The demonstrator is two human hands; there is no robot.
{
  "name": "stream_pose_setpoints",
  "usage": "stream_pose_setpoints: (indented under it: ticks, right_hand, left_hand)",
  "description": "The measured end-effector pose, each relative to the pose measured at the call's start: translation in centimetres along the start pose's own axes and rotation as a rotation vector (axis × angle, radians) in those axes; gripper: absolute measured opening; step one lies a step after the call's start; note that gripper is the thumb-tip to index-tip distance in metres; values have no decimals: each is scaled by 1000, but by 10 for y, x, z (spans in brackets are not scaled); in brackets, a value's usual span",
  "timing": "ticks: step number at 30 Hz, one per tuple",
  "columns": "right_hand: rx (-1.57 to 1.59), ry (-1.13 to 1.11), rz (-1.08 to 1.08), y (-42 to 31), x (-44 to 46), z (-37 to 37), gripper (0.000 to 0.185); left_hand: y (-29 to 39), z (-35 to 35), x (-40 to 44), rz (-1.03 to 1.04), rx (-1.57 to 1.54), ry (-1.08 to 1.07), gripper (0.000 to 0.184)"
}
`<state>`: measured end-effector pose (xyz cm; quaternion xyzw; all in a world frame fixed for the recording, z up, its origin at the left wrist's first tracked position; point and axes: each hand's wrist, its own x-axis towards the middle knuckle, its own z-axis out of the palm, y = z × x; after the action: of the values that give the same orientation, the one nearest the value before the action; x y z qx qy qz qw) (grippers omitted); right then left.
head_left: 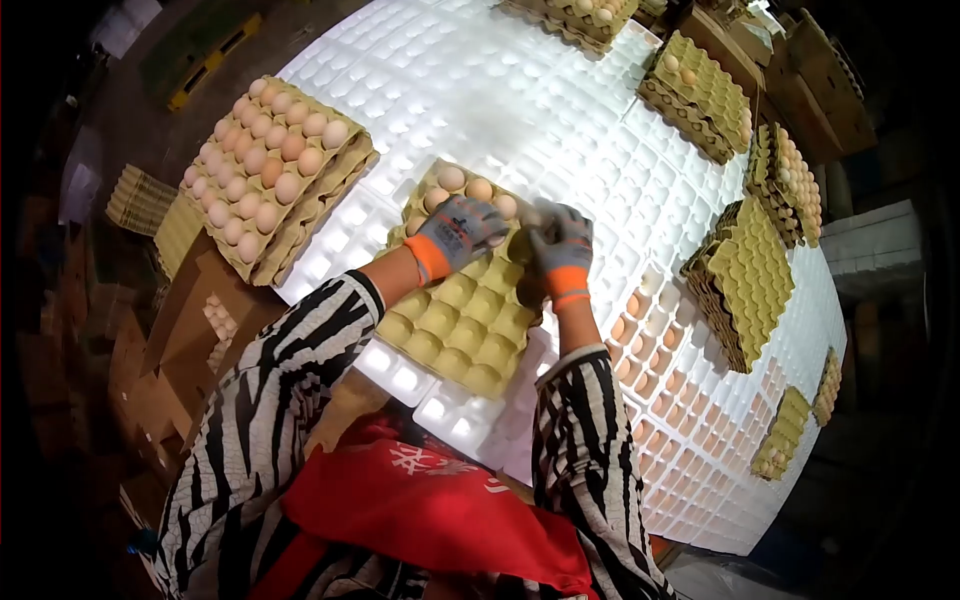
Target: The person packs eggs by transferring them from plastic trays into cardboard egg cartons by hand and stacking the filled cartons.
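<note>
In the head view, the egg tray (455,320) lies at the centre of the frame, its long axis running from the top edge down and slightly left. Eggs (450,178) sit at its upper end; the cups below are bare. The left hand (460,234) is over the tray, just below those eggs and nearer to them, fingers curled. The right hand (562,245) is at the tray's right side, fingers bent inward and blurred. Whether either hand grips an egg cannot be told. White moulded sheets (610,150) surround the tray; a stack of loaded trays (270,165) stands upper left.
</note>
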<state>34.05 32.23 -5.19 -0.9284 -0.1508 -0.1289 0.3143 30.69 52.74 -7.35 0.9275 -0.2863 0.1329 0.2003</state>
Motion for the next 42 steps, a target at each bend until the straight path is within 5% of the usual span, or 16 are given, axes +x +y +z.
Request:
stream_pose_setpoints:
  ticks: [2,4,6,7,9,11,14,16,19,20,24,28,34,36,37,42]
  right_hand:
    - [775,66,350,19,0,3,24]
    - [702,59,72,23,-3,-6,27]
    - [1172,-168,636,8,12,-5,28]
    - [906,-186,536,-5,15,9,29]
    - [91,-195,145,-42,24,21,35]
    - [-246,-464,150,-56,38,24,40]
    - [147,-286,399,-47,29,19,35]
    - [947,-172,695,-12,27,25,26]
    - [1218,-191,470,-11,31,18,28]
    - [1100,-351,687,-10,41,20,33]
    - [-222,-363,-22,-55,59,43,46]
    - [-409,-616,75,-56,76,63,42]
    - [679,42,423,11,-13,1,41]
    - [1167,4,834,34,-56,-55,25]
    - [944,57,595,54,-90,-73,22]
    - [833,331,798,161,-219,-198,27]
  left_hand:
    - [10,-33,-12,-461,-761,142,23]
    - [6,-61,-18,-828,-1334,326,28]
    - [-26,-68,-35,-821,-1597,208,30]
    - [-21,-66,-33,-930,-1283,176,31]
    - [-17,-58,-38,-474,-359,49,34]
    - [-14,-52,-32,-223,130,-302,27]
    - [-4,-38,-25,-121,262,-496,21]
    - [-1,-34,-27,-120,277,-496,21]
    - [0,-51,-25,-224,107,-462,27]
    - [-3,-64,-29,-297,-28,-402,31]
    - [-9,-66,-34,-454,-87,-34,47]
    - [-12,-41,-19,-439,0,-47,52]
    - [-2,-34,8,-440,313,-355,40]
    - [-10,-23,11,-444,356,-378,33]
    - [1,-36,19,-437,346,-405,29]
    - [2,-41,19,-428,204,-240,44]
